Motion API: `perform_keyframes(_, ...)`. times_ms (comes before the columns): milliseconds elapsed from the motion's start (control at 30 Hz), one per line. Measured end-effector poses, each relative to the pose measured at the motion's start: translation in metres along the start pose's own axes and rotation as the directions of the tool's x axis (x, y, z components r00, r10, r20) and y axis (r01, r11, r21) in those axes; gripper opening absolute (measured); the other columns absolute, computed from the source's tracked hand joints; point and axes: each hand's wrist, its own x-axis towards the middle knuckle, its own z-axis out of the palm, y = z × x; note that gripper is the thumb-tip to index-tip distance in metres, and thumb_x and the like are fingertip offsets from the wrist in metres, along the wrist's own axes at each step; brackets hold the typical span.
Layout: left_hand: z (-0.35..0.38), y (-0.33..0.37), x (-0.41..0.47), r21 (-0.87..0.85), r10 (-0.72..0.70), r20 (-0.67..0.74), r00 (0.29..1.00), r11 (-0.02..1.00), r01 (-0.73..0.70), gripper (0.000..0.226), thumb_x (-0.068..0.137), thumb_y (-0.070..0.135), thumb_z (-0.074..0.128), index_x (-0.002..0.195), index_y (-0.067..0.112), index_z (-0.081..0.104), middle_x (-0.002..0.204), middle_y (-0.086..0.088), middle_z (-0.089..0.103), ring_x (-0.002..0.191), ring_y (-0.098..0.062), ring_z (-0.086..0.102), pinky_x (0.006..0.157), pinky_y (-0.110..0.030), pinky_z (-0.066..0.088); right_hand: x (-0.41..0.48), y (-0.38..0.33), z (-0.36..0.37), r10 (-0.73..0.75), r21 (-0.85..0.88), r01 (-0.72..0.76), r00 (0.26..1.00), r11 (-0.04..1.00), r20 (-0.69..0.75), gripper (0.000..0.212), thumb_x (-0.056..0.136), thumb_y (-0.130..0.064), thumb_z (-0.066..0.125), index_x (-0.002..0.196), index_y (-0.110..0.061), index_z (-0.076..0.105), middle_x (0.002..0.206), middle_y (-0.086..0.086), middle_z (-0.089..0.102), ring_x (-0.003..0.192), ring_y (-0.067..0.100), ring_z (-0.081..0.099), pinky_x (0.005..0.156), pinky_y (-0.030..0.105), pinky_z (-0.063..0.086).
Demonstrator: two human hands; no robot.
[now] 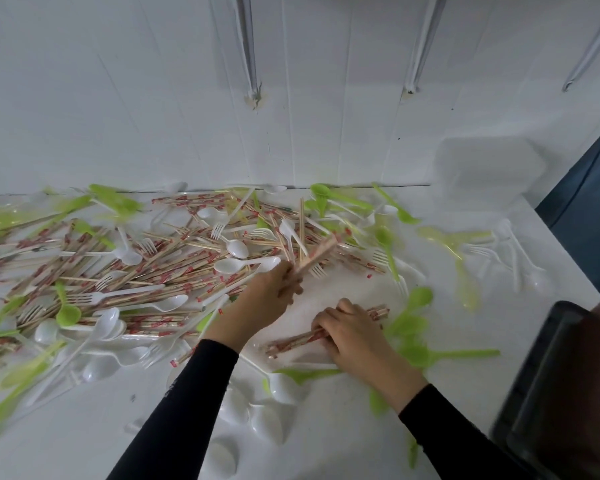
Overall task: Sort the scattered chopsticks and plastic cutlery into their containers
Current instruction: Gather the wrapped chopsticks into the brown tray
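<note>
A big heap of wrapped chopsticks (pixel 125 271), white plastic spoons and forks (pixel 236 249) and green plastic spoons (pixel 68 313) covers the white table (pixel 326 455). My left hand (pixel 267 296) grips a few wrapped chopsticks (pixel 317 256) at the heap's right edge; they are blurred and point up to the right. My right hand (pixel 352 332) holds a gathered bundle of wrapped chopsticks (pixel 291 342) that lies flat on the table near me.
A clear plastic container (pixel 489 168) stands at the back right by the white wall. A dark bin (pixel 548 386) sits at the table's right front edge. More green spoons (pixel 458 353) and white cutlery (pixel 513 251) lie scattered on the right.
</note>
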Motion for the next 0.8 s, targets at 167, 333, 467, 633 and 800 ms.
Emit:
perform_keyframes(167, -0.024, 0.025, -0.006, -0.5, -0.072, -0.367, 0.927, 0.856, -0.132, 0.015, 0.099, 0.009, 0.054, 0.108, 0.021, 0.054, 0.091, 0.003, 0.071, 0.081, -0.014, 0.071, 0.074, -0.024, 0.057, 0.006, 0.007, -0.005, 0.02, -0.051, -0.016, 0.997, 0.999, 0.068, 0.026, 0.069, -0.02, 0.081, 0.094, -0.02, 0.075, 0.083, -0.006, 0.065, 0.082, 0.023, 0.058, 0.068, 0.035, 0.053)
perform_keyframes(333, -0.021, 0.02, -0.016, -0.586, -0.163, -0.53, 0.832, 0.78, -0.22, 0.017, 0.1, 0.002, 0.048, 0.114, -0.008, 0.05, 0.091, -0.012, 0.067, 0.081, -0.011, 0.068, 0.074, -0.021, 0.054, 0.007, 0.013, -0.012, 0.034, -0.067, -0.034, 0.999, 0.997, -0.004, 0.031, 0.063, -0.017, 0.082, 0.088, -0.019, 0.065, 0.081, -0.004, 0.062, 0.079, 0.023, 0.057, 0.068, 0.036, 0.053)
perform_keyframes(467, -0.011, 0.012, -0.028, -0.565, -0.21, -0.597, 0.774, 0.795, -0.22, 0.018, 0.103, 0.004, 0.042, 0.109, 0.02, 0.048, 0.091, -0.012, 0.064, 0.077, -0.011, 0.064, 0.07, -0.023, 0.052, 0.02, 0.025, -0.034, 0.095, 0.028, -0.092, 0.977, 0.995, -0.191, 0.026, 0.085, -0.022, 0.042, 0.102, -0.01, 0.057, 0.076, 0.005, 0.067, 0.074, 0.031, 0.065, 0.07, 0.039, 0.051)
perform_keyframes(633, 0.005, 0.005, -0.031, -0.591, -0.243, -0.526, 0.815, 0.794, -0.144, 0.024, 0.097, 0.023, 0.054, 0.114, 0.007, 0.054, 0.094, -0.011, 0.068, 0.085, -0.012, 0.07, 0.074, -0.026, 0.057, 0.041, 0.017, -0.079, 0.386, 0.684, -0.093, 0.876, 0.724, -0.29, 0.008, 0.104, -0.023, 0.039, 0.105, -0.02, 0.046, 0.074, -0.006, 0.056, 0.059, 0.008, 0.054, 0.058, 0.023, 0.049)
perform_keyframes(800, 0.025, 0.006, -0.025, -0.628, -0.337, -0.352, 0.873, 0.777, 0.046, 0.008, 0.094, 0.02, 0.063, 0.1, 0.015, 0.063, 0.084, -0.001, 0.071, 0.077, -0.004, 0.07, 0.068, -0.017, 0.053, 0.06, -0.008, -0.079, 0.434, 0.879, 0.083, 0.845, 0.469, -0.312, 0.012, 0.105, -0.013, 0.035, 0.114, -0.011, 0.044, 0.081, 0.005, 0.053, 0.066, 0.014, 0.051, 0.068, 0.023, 0.049)
